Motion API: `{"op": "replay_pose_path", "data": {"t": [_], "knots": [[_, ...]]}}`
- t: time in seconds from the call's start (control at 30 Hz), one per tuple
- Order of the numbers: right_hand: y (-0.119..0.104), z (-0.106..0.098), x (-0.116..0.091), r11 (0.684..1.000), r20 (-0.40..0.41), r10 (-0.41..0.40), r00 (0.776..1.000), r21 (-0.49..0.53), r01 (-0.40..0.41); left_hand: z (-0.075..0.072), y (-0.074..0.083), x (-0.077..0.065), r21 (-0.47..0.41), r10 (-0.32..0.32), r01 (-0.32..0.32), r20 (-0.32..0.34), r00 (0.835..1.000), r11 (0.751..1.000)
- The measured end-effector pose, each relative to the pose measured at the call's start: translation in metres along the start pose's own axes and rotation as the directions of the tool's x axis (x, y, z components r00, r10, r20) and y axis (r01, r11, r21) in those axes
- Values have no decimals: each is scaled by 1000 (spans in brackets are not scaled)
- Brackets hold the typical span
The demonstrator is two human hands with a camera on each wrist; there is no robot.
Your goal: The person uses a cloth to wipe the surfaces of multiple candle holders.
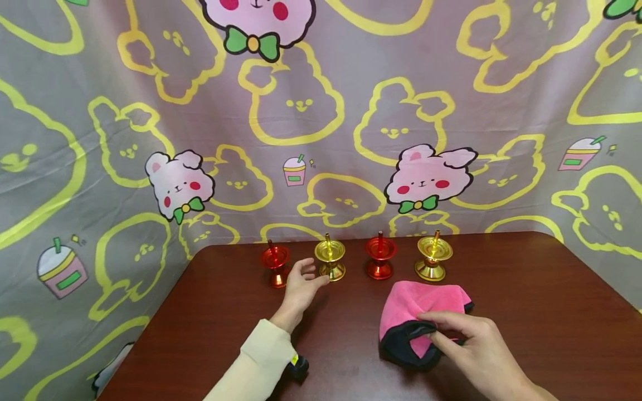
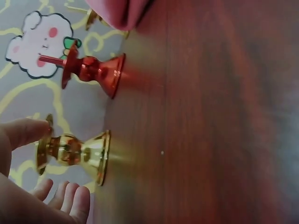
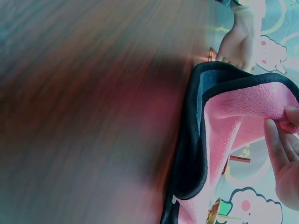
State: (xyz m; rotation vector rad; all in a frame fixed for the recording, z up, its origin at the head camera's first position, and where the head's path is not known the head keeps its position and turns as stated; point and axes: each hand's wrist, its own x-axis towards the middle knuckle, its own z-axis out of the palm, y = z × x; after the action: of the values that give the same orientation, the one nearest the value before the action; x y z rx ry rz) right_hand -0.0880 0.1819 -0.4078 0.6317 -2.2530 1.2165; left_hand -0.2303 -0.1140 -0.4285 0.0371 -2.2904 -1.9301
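Note:
My right hand pinches a pink cloth with dark edging, whose folds hang low over the table. In the right wrist view, thumb and fingers nip the cloth by its upper part. Beside the left gold candle holder, my left hand reaches out with fingers and thumb spread. The left wrist view has the thumb next to the dish of this gold candle holder and the other fingers below it. Partly behind my left hand stands a red candle holder. Each holder has a dish and a thin upright stem.
Another red candle holder and a second gold candle holder continue the row along the back of the brown table. A patterned curtain hangs right behind it. A black strap device is at my left wrist.

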Motion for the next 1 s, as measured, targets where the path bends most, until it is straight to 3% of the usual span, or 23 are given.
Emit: {"op": "replay_pose_path", "data": {"t": [0.2,0.37,0.63,0.8,1.0], "knots": [[1,-3,-2,1000,3,27,1000,0,-27,22,-9,18,20,53,-53,-31,998,998],[1,-2,-2,1000,10,7,1000,30,-8,31,-11,28,28,71,-70,-51,996,997],[-1,-4,-1,998,29,40,999,45,-41,31,-11,36,106,93,-85,-66,993,991],[0,-4,0,999,21,17,1000,47,-18,29,-8,36,128,106,-95,-77,991,987],[2,-4,4,999,8,23,1000,39,-24,26,0,29,105,108,-106,-21,994,989]]}}
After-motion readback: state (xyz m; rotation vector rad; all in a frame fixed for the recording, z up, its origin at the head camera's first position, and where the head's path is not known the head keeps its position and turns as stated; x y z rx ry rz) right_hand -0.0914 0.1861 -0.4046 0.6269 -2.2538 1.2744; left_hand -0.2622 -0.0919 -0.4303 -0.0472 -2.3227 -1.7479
